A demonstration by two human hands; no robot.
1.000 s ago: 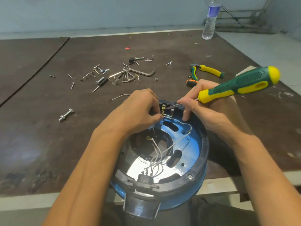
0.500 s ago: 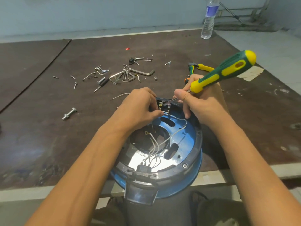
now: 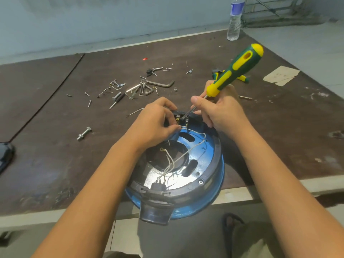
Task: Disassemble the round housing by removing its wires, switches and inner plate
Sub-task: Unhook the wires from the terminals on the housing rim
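The round blue housing with its dark rim lies open side up at the table's front edge. White wires run across its shiny inner plate from a black connector at the near side to a black switch at the far rim. My left hand pinches a white wire end just below the switch terminals. My right hand grips the shaft of a green-and-yellow screwdriver, whose tip touches the switch.
Loose screws, a bolt, hex keys and small parts lie scattered on the dark table behind the housing. Green-and-yellow pliers sit behind my right hand. A water bottle stands at the far edge, a paper scrap at the right.
The screwdriver handle has swung upward and leftward to a steeper angle while its tip stays at the switch. My left hand keeps its pinch on the wire.
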